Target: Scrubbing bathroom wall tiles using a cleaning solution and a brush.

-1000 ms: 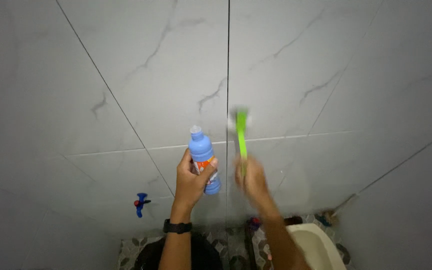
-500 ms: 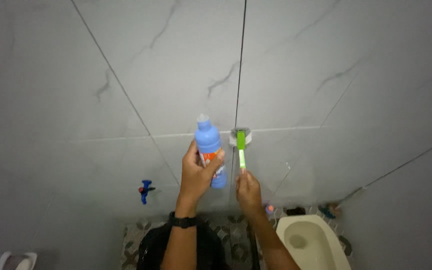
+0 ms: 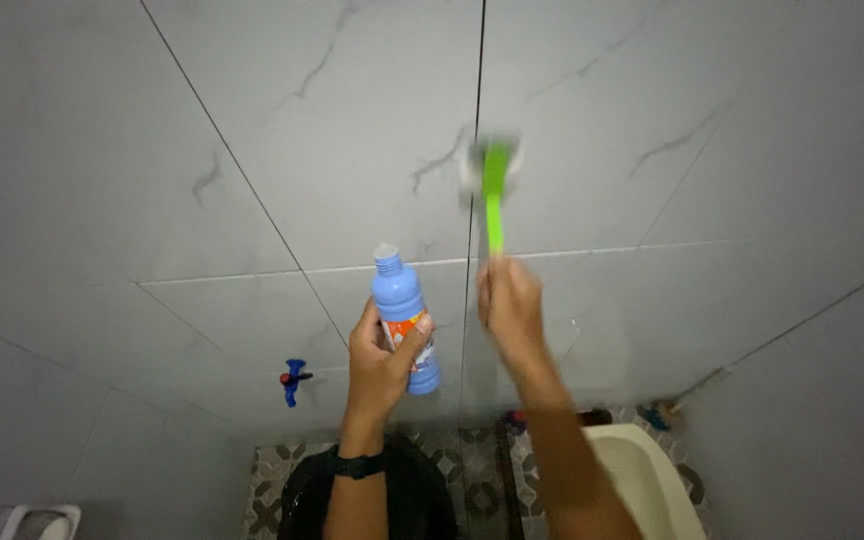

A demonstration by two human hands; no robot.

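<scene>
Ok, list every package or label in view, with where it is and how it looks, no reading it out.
Bottle: upright in the left hand, in front of the grey tiled wall; round, light blue plastic.
Label: on the bottle's body, partly covered by the fingers; orange and white.
No signs or screens show.

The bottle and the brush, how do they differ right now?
The bottle is blue, squat and sharp in the left hand, off the wall. The brush is green, thin and motion-blurred in the right hand, its head at the tile seam. Both point upward.
</scene>
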